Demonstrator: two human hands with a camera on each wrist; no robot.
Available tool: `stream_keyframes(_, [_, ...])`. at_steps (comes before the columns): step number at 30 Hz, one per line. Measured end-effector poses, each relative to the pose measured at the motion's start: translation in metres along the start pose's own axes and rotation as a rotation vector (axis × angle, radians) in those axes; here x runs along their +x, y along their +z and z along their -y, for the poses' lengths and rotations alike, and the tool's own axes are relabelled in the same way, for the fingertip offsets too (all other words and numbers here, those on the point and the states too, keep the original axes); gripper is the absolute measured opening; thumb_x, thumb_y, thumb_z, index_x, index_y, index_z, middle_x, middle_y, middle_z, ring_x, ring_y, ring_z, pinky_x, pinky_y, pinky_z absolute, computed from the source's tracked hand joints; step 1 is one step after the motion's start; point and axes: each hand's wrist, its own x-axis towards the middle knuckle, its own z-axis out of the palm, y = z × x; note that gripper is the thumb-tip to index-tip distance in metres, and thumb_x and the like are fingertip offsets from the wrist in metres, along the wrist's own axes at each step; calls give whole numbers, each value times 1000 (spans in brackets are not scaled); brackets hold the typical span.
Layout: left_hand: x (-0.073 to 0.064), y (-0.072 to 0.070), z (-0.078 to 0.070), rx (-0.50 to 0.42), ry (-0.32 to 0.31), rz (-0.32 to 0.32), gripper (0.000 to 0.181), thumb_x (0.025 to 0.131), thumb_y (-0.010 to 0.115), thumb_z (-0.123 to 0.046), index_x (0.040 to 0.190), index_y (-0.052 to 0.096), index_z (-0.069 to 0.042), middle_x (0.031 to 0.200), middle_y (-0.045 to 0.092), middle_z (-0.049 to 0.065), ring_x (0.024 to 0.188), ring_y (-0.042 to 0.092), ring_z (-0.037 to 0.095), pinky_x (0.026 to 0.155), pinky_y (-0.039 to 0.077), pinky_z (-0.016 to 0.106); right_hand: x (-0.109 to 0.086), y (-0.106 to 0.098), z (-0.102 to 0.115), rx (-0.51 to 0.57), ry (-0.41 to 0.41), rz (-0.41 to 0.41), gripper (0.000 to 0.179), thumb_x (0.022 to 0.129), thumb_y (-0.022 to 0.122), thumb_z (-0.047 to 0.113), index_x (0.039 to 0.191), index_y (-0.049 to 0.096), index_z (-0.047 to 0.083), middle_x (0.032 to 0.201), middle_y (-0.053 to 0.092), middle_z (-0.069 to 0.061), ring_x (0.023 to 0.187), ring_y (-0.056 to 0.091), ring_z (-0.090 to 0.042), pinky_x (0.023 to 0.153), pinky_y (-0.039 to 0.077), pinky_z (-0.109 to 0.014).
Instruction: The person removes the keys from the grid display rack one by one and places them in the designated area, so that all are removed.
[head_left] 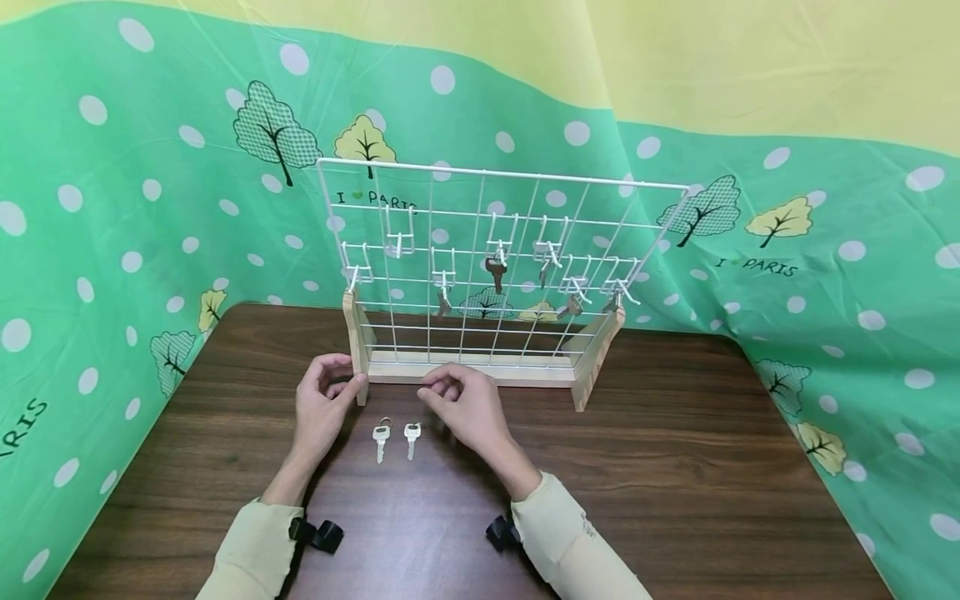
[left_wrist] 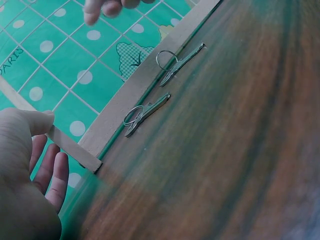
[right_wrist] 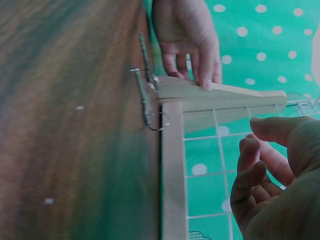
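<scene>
Person's L hand [head_left: 321, 407] has the wooden leg [head_left: 356, 337] at the L end of the wire rack [head_left: 480, 172] pinched btwn thumb & bent fingers. R hand [head_left: 468, 407] is near the rack's bottom bar [head_left: 397, 374], fingers loosely curled, thumb tip close to the forefinger w/ a gap btwn. Two keys [head_left: 381, 442] lie side by side on the brown tbl [head_left: 675, 483], just in front of the rack & btwn the hands, heads twd the rack, a ring on each. More keys [head_left: 495, 272] hang off white hooks [head_left: 500, 249] up on the wires. Green dotted cloth [head_left: 825, 183] behind, trees etc. printed on it.
</scene>
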Motion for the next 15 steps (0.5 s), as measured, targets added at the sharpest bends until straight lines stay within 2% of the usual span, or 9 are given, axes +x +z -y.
stream_keyframes(6, [1, 0, 0, 0, 0, -1, 33, 95, 77, 17, 124, 61, 17, 110, 70, -5, 102, 69, 8, 81, 59, 16, 1, -7, 13, 57, -29, -83, 9, 93, 88, 5, 100, 84, 6, 82, 73, -1, 67, 57, -4, 61, 47, -17])
stream_keyframes(15, [0, 0, -1, -3, 0, 4, 34, 95, 77, 17, 125, 62, 17, 110, 70, -3, 102, 69, 9, 81, 60, 16, 0, -16, 25, 184, -84, -168, 11, 92, 86, -1, 103, 83, 0, 84, 72, -6, 69, 58, -7, 62, 48, -14])
